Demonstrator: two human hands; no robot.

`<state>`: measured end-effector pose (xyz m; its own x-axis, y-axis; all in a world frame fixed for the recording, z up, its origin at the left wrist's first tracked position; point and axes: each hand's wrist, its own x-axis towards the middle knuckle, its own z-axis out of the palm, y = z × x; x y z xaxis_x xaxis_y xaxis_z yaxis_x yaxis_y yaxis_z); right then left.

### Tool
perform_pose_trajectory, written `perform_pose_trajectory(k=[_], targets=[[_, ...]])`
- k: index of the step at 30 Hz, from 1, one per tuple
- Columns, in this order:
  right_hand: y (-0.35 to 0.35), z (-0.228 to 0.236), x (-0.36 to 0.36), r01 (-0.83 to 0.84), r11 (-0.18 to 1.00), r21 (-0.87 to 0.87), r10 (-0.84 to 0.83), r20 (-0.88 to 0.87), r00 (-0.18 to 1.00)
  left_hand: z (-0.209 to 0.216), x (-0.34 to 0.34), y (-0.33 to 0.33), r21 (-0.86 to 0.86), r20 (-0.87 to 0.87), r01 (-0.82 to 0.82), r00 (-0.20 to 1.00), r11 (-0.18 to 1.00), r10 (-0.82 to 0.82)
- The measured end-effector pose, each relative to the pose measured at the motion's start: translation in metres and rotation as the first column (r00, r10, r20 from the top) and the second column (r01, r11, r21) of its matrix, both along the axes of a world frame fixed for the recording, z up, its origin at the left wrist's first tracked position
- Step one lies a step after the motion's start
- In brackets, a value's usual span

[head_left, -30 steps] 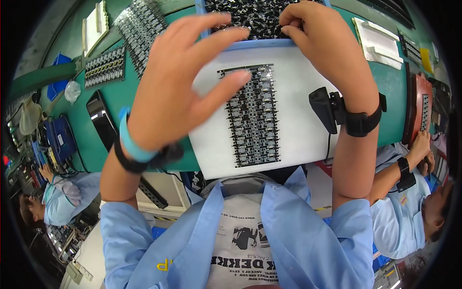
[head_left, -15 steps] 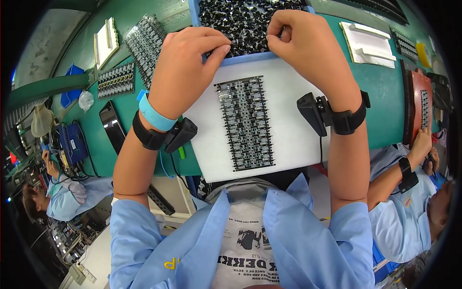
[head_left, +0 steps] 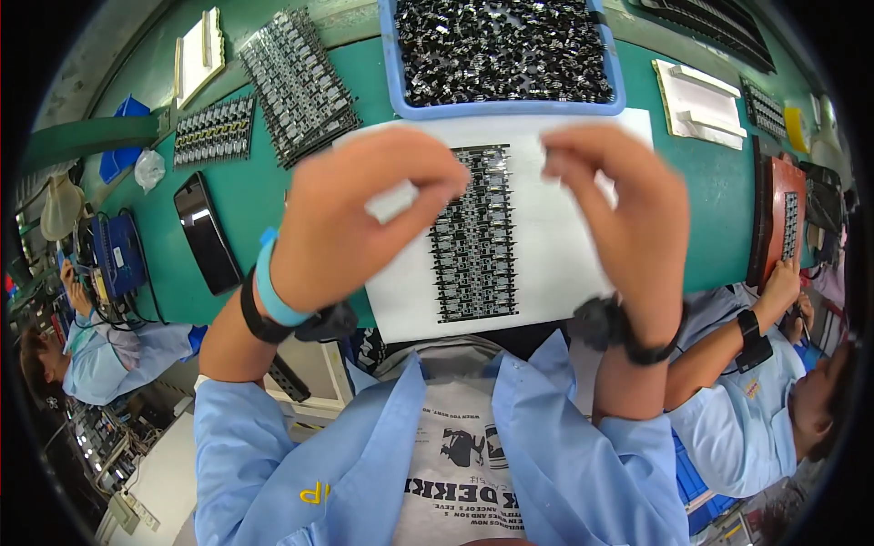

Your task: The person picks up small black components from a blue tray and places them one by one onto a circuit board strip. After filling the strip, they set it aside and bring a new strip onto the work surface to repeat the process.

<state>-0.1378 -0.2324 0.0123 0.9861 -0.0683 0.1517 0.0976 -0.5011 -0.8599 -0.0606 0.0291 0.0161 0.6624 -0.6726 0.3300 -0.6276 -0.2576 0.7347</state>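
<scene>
The circuit-board panel (head_left: 475, 255) lies flat on the white sheet (head_left: 557, 264). Left hand (head_left: 339, 214): curled fingertips at panel's upper left edge. Right hand (head_left: 645, 209): curled, clear of panel's right side. Blur: grip on either cannot be told.

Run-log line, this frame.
left hand: curled, over circuit panel; right hand: curled, right of panel; grasp: unclear; blue tray: black parts

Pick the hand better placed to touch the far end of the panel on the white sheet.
Probably the left hand: in this view its fingertips overlap the panel near that end. The right hand shows right of it, over the white sheet.
</scene>
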Motion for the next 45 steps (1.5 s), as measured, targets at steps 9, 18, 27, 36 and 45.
perform_pose_trajectory(k=[9,18,27,36,45], targets=[[0.028,-0.027,-0.06,-0.176,0.943,-0.282,0.204,0.073,0.976,-0.046,-0.047,0.007,-0.038,0.008,0.093,0.996,0.995,-0.093],[0.034,-0.042,-0.059,-0.168,0.919,-0.356,0.236,0.156,0.959,-0.047,-0.047,0.009,-0.1,-0.103,0.036,0.994,0.994,-0.046],[0.04,-0.045,-0.061,-0.126,0.943,-0.307,0.159,0.085,0.984,-0.053,-0.048,0.012,-0.069,-0.064,0.093,0.993,0.993,-0.097],[0.042,-0.039,-0.06,-0.109,0.956,-0.271,0.122,0.03,0.992,-0.06,-0.048,0.016,-0.119,0.014,0.097,0.995,0.988,-0.096],[0.044,-0.036,-0.059,-0.09,0.952,-0.291,0.109,0.048,0.993,-0.049,-0.047,0.015,-0.013,-0.016,0.046,0.999,0.999,-0.046]])
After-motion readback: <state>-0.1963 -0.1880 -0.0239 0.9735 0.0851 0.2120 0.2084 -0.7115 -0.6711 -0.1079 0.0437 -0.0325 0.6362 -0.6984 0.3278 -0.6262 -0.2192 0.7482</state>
